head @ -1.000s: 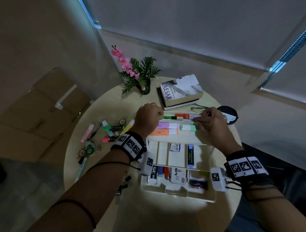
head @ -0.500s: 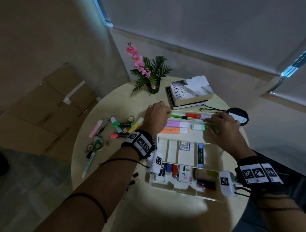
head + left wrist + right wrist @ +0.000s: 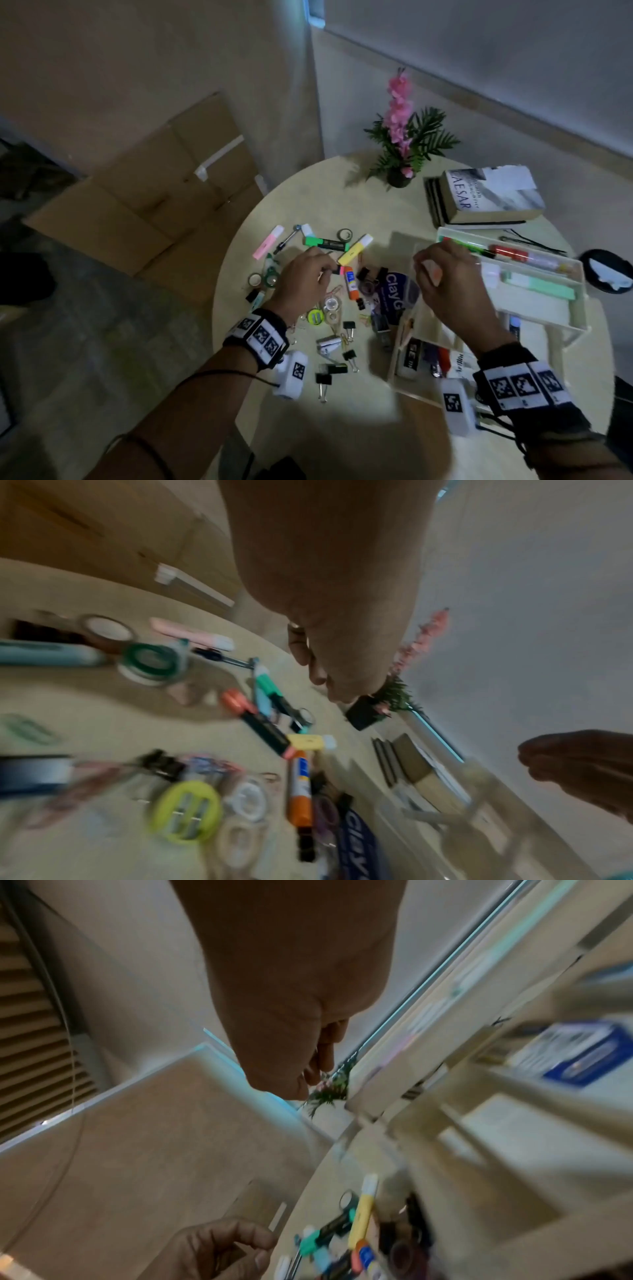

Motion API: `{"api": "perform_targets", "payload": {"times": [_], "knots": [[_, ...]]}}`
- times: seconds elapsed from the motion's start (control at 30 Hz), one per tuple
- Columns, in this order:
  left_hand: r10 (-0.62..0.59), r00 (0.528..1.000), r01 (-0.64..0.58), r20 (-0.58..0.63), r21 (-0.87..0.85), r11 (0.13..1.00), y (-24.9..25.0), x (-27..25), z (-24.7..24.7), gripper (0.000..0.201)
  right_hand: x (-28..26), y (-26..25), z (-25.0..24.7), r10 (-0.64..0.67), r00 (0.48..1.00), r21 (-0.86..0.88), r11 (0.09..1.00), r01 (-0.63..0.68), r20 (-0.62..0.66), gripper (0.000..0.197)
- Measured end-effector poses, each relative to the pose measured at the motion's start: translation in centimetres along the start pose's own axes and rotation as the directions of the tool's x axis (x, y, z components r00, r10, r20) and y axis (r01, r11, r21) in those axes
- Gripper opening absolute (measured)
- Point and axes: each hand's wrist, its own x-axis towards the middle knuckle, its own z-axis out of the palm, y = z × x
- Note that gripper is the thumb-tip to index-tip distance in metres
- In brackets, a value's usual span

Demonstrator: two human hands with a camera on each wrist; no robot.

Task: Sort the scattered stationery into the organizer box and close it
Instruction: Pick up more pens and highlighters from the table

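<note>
The white organizer box (image 3: pixel 568 329) lies open at the table's right, its raised upper tray (image 3: pixel 579 270) holding markers (image 3: pixel 507 251) and a mint highlighter (image 3: pixel 537 286). Left of it lies scattered stationery: a yellow highlighter (image 3: pixel 354 250), a green one (image 3: pixel 322 242), a pink one (image 3: pixel 269 241), an orange glue stick (image 3: pixel 351 282), a clay pack (image 3: pixel 395 291), a lime sharpener (image 3: pixel 315 317) and binder clips (image 3: pixel 349 329). My left hand (image 3: pixel 325 270) hovers over this pile with fingers loosely curved, holding nothing. My right hand (image 3: pixel 424 267) hangs curled over the box's left edge, and I see nothing in it.
A book (image 3: pixel 493 195) and a potted flower (image 3: pixel 404 147) stand at the back of the round table (image 3: pixel 342 428). A black disc (image 3: pixel 606 274) lies at the far right. Tape rolls (image 3: pixel 270 277) sit near the left edge. Cardboard boxes (image 3: pixel 154 192) lie on the floor.
Both hands have left the upper tray. The left hand has moved left over the scattered pile, and the right has pulled back to the box's left edge. The head view has swung left.
</note>
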Motion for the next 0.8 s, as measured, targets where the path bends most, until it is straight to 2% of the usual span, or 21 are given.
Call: {"api": "perform_targets", "payload": {"times": [0.13,0.37,0.43,0.57,0.63,0.73,0.8], "knots": [[-0.096,0.995,0.095,-0.012,-0.032,0.995,-7.1,-2.6,-1.7,0.019,2.6,-5.0,5.6,-0.011,0.987,0.02,1.0,0.008,0.163,0.016],[-0.128,0.991,0.13,0.026,-0.085,0.988,-14.1,-3.5,-3.7,0.016,8.7,-9.4,17.0,0.161,0.923,-0.069,0.987,-0.146,0.349,0.015],[-0.133,0.991,0.134,0.02,-0.104,0.986,-15.4,-3.2,-4.1,0.015,10.0,-10.1,19.0,0.208,0.911,-0.108,0.978,-0.181,0.355,0.022],[-0.154,0.987,0.159,0.044,-0.132,0.978,-17.1,-2.2,-4.5,0.013,11.5,-10.5,22.1,0.323,0.879,-0.248,0.937,-0.245,0.351,0.056],[-0.159,0.986,0.165,0.053,-0.126,0.978,-17.6,-1.6,-4.5,0.012,11.7,-10.2,23.4,0.367,0.86,-0.292,0.917,-0.271,0.355,0.066],[-0.17,0.984,0.174,0.05,-0.098,0.98,-17.8,-0.6,-4.2,0.016,12.0,-9.8,24.4,0.406,0.845,-0.358,0.89,-0.282,0.347,0.069],[-0.168,0.985,0.17,0.034,-0.077,0.982,-17.8,0.4,-4.0,0.019,12.1,-9.5,24.5,0.413,0.844,-0.396,0.878,-0.27,0.342,0.063]]}}
